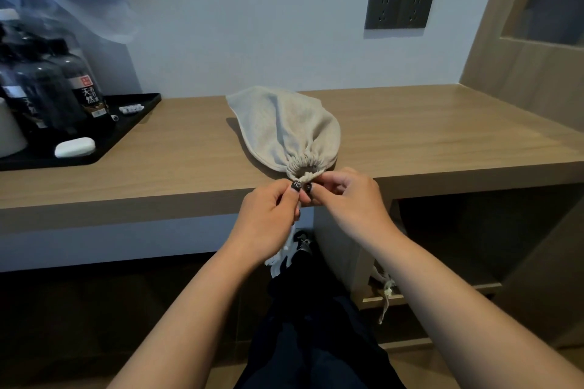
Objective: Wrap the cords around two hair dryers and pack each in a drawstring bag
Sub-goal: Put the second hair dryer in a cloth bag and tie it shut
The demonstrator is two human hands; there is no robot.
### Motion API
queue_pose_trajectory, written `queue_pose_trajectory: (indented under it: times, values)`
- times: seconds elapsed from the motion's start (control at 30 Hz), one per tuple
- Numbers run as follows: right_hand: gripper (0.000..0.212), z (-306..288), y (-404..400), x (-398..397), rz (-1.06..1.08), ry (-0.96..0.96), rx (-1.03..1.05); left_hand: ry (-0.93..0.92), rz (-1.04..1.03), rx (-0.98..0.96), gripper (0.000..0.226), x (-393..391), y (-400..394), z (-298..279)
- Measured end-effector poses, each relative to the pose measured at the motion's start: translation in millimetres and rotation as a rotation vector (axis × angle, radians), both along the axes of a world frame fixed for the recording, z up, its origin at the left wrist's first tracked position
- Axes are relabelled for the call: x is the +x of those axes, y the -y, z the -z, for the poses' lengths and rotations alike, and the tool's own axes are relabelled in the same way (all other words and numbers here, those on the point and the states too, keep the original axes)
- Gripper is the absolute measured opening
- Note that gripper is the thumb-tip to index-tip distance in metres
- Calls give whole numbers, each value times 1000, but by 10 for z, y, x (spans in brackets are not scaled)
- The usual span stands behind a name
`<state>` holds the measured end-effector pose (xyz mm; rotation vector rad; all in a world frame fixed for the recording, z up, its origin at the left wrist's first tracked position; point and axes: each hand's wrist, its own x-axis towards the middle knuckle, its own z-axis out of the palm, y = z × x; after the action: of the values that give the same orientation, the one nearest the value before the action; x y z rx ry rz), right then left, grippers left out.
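A beige drawstring bag [286,129], bulging and cinched shut, lay on the wooden table [442,136] with its gathered neck at the front edge. The left hand [268,218] and right hand [350,199] each kept a pinching grip at that neck. The soft cloth looked best handled there, its unseen load probably rigid, moderately heavy.

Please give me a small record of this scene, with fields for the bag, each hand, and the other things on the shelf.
bag: beige drawstring bag lying on the wooden shelf, mouth gathered shut, at the front edge
contents: hidden
left hand: left hand pinches the drawstring at the bag's mouth
right hand: right hand pinches at the gathered mouth
left side: black tray with dark bottles and a white soap-like bar
wall: dark socket panel
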<state>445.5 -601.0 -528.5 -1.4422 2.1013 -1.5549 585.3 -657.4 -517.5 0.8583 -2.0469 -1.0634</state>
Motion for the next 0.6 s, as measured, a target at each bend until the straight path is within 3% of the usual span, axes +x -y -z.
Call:
queue_pose_trajectory:
  times: [0.1,0.33,0.5,0.6]
  values:
    - [9,-44,38,64,-44,208,-11,-11,-45,-21,31,-8,-16,-48]
    - [11,-129,87,70,-86,403,-45,-35,-105,-109,24,47,-55,-152]
    - [7,-138,41,159,-169,302,28,-9,-100,-70,17,47,-44,-139]
    - [20,-115,103,192,-142,308,14,-18,-178,-131,18,44,-32,-144]
